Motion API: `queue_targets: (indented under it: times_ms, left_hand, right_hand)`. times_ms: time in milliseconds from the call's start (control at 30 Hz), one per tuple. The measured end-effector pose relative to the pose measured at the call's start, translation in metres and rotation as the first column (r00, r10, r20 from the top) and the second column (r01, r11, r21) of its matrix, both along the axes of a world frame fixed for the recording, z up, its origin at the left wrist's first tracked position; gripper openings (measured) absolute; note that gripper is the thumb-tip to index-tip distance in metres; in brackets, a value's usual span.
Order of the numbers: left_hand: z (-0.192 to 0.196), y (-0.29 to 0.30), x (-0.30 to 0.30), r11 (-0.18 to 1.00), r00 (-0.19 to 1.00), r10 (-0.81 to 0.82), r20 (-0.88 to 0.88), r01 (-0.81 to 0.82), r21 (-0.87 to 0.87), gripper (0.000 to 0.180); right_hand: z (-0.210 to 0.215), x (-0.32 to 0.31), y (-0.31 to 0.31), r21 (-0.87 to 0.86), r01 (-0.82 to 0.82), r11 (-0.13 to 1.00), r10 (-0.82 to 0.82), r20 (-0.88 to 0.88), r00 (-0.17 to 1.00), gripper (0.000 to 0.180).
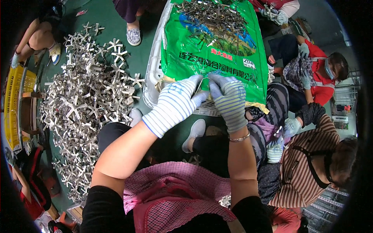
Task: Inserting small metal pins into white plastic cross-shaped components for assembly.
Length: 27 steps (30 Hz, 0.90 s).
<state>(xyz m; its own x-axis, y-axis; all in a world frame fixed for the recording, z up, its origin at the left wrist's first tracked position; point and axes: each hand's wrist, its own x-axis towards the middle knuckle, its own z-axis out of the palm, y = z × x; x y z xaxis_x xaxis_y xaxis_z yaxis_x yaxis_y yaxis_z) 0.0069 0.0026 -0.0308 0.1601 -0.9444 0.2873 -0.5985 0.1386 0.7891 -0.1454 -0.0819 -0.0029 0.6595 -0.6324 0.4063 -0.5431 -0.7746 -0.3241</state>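
My left hand wears a white glove with blue stripes; my right hand wears a grey-green striped glove. The fingertips of both hands meet on a small thin metal piece, held in front of a green printed sack. The sack lies over a white crate and carries a heap of small metal parts at its far end. A bracelet sits on my right wrist.
A large pile of grey cross-shaped metal parts covers the green floor on the left. A yellow crate stands at the far left. Other people sit around: at right in striped and red clothes, at top, and at left.
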Motion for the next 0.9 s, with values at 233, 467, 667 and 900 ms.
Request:
queue_targets:
  times_ms: [233,467,667,900]
  left_hand:
    - [0.0,-0.007,0.005,0.963,0.965,0.082,-0.248,-0.013,0.268,0.025]
    - [0.008,-0.009,-0.004,0.933,0.526,0.164,-0.834,0.193,0.305,0.021]
    - [0.013,-0.008,0.011,0.956,0.345,0.205,-0.916,0.132,0.264,0.019]
    - [0.012,-0.009,0.002,0.944,0.418,0.214,-0.883,0.143,0.297,0.021]
  right_hand:
    - [0.003,0.009,0.009,0.131,-0.05,0.99,0.009,0.293,0.956,0.014]
    - [0.003,0.0,0.002,-0.138,0.003,0.99,0.023,0.185,0.982,0.02]
    - [-0.002,-0.034,-0.036,0.501,0.224,0.836,-0.516,0.579,0.631,0.033]
    - [-0.05,-0.048,-0.06,0.425,0.265,0.866,-0.348,0.131,0.928,0.027]
